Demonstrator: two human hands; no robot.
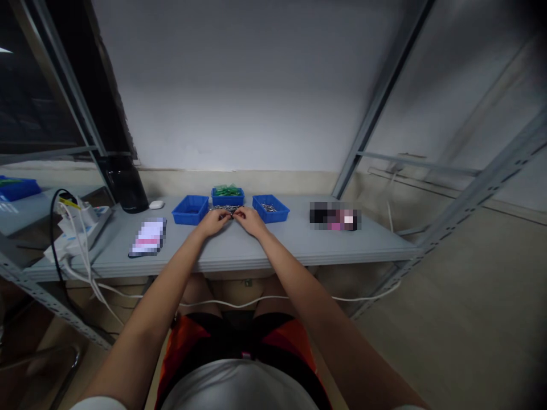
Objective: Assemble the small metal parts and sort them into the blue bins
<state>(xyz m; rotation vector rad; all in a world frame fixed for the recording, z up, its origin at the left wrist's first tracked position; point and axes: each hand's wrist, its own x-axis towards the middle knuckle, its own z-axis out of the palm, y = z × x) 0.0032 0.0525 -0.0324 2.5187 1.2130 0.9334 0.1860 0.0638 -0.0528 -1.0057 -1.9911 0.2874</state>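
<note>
My left hand [215, 221] and my right hand [250, 220] meet over the grey shelf, fingers bent and pinched together around something too small to make out. Just behind the fingertips lies a row of small metal pieces [225, 208]. A blue tray [191, 218] with nothing visible in it sits left of my left hand. Behind the metal pieces, another blue tray [228, 201] holds green items [226, 191]. To the right of my right hand, a third blue tray [277, 216] contains thin metal pieces [268, 208].
A phone [147, 237], a white case [156, 204], a black bottle [127, 185] and a white power strip [79, 233] with cables are on the left. A blurred dark and pink object [335, 217] lies right. Metal posts [382, 97] frame the shelf.
</note>
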